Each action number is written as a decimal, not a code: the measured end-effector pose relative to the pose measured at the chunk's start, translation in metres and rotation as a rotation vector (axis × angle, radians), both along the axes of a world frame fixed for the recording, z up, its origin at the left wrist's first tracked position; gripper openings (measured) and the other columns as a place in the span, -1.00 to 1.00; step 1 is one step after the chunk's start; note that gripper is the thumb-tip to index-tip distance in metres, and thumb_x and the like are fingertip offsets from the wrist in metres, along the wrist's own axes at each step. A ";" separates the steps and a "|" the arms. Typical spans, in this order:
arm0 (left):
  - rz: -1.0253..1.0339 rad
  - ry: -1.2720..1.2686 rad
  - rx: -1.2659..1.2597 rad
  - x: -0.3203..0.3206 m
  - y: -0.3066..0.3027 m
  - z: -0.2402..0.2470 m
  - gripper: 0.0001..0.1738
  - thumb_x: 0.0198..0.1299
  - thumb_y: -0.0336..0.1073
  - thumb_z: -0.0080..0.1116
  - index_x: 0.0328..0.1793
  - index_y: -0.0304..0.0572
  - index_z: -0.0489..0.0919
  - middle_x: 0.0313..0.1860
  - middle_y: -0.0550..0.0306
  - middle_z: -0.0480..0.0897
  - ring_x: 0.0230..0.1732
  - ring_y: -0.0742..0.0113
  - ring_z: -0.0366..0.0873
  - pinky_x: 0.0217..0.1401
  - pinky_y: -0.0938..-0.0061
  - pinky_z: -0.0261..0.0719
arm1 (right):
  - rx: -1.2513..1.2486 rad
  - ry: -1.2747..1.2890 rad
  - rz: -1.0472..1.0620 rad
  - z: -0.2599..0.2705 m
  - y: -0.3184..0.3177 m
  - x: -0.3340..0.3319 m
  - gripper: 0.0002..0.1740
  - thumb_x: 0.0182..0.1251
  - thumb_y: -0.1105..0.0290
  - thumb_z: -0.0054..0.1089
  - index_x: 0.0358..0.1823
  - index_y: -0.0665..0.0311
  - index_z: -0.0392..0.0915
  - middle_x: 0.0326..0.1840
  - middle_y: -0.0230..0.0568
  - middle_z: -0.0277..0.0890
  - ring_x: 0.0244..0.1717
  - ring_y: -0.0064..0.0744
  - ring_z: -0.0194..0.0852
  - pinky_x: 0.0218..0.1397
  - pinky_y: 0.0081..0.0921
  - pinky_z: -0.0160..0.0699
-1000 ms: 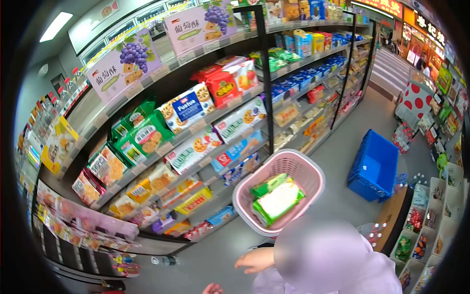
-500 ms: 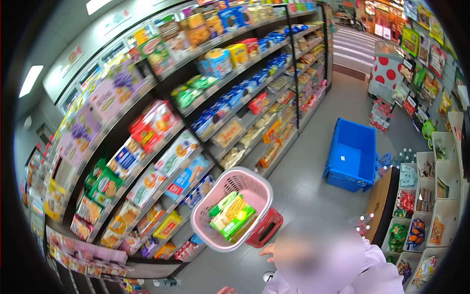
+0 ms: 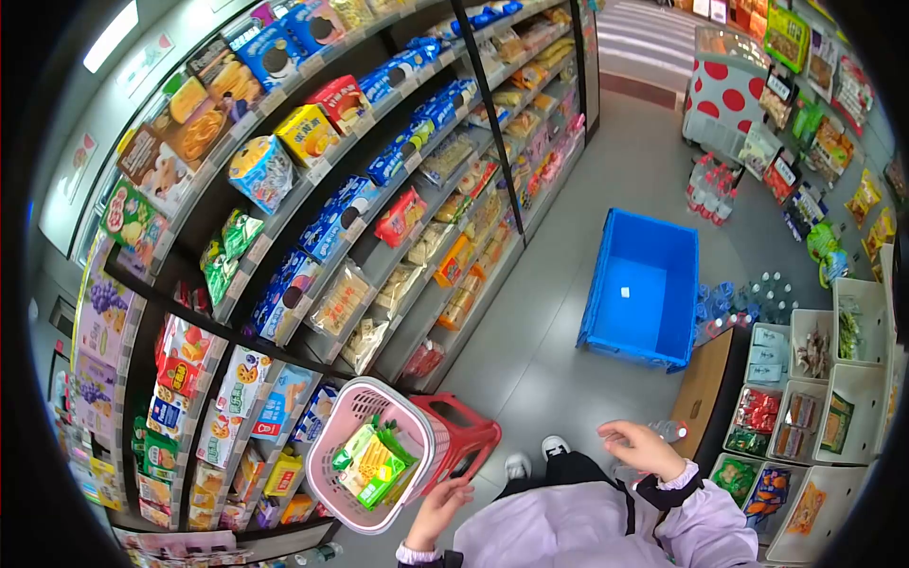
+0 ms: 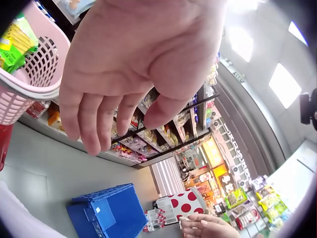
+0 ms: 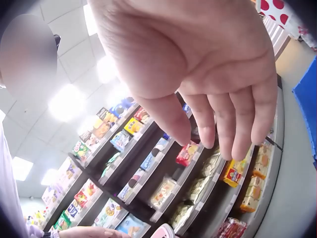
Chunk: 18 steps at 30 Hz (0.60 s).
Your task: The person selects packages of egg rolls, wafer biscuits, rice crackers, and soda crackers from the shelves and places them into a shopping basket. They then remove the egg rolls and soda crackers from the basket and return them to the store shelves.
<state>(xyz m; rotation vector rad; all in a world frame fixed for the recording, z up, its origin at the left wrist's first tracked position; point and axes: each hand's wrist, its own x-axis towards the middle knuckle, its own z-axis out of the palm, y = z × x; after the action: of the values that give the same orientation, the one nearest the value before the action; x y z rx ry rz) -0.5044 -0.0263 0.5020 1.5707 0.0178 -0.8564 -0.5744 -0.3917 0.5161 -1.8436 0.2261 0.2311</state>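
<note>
In the head view, my left hand [image 3: 438,511] is beside the lower right of a pink basket [image 3: 407,407], holding nothing. Its fingers hang loosely bent in the left wrist view, with the basket off to one side. Green and yellow snack packs [image 3: 374,464] lie inside the basket, which sits on a red stool [image 3: 464,426]. My right hand [image 3: 644,450] is out to the right, in front of my body, with relaxed fingers and an empty palm. A blue crate [image 3: 630,343] on the floor lies beyond it.
Shelves [image 3: 379,251] of boxed and bagged snacks run along the left. Bins [image 3: 810,426] of small packets line the right, by a wooden-fronted stand [image 3: 696,402]. Bottle packs [image 3: 710,189] and a red-dotted white cabinet [image 3: 724,99] stand farther back.
The head view has swung right and down, so the basket and shelves sit farther left. Both hands show more fully now; the right one has moved outward to the right.
</note>
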 end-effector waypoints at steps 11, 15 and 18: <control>-0.029 0.005 0.015 0.139 -0.063 -0.008 -0.63 0.25 -0.36 -0.10 0.14 -0.40 0.30 -0.04 0.00 0.51 -0.11 0.38 0.50 0.03 0.52 0.43 | 0.030 0.034 -0.165 -0.038 -0.047 0.064 -0.66 0.15 0.42 0.10 -0.03 0.35 0.41 -0.12 -0.17 0.50 -0.14 -0.38 0.49 -0.05 -0.47 0.45; 0.109 0.087 -0.062 0.197 -0.056 -0.038 -0.63 0.24 -0.36 -0.07 0.15 -0.35 0.31 -0.04 0.00 0.51 -0.09 0.34 0.51 0.02 0.53 0.42 | -0.020 0.110 -0.165 -0.033 -0.072 0.138 -0.66 0.15 0.46 0.06 -0.02 0.37 0.40 -0.11 -0.16 0.48 -0.15 -0.43 0.48 -0.04 -0.51 0.44; 0.162 0.141 -0.027 0.238 -0.060 -0.052 -0.63 0.23 -0.38 -0.11 0.17 -0.32 0.29 -0.03 -0.01 0.51 -0.10 0.32 0.52 -0.03 0.52 0.48 | -0.027 0.119 -0.113 -0.054 -0.085 0.194 -0.65 0.15 0.46 0.07 -0.02 0.38 0.39 -0.10 -0.16 0.48 -0.14 -0.42 0.48 -0.02 -0.50 0.44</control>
<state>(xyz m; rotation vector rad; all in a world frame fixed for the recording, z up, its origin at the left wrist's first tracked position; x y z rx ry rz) -0.2666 -0.0861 0.4501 1.4596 0.2310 -0.8340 -0.3805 -0.4766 0.4620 -1.8396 0.4166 0.2603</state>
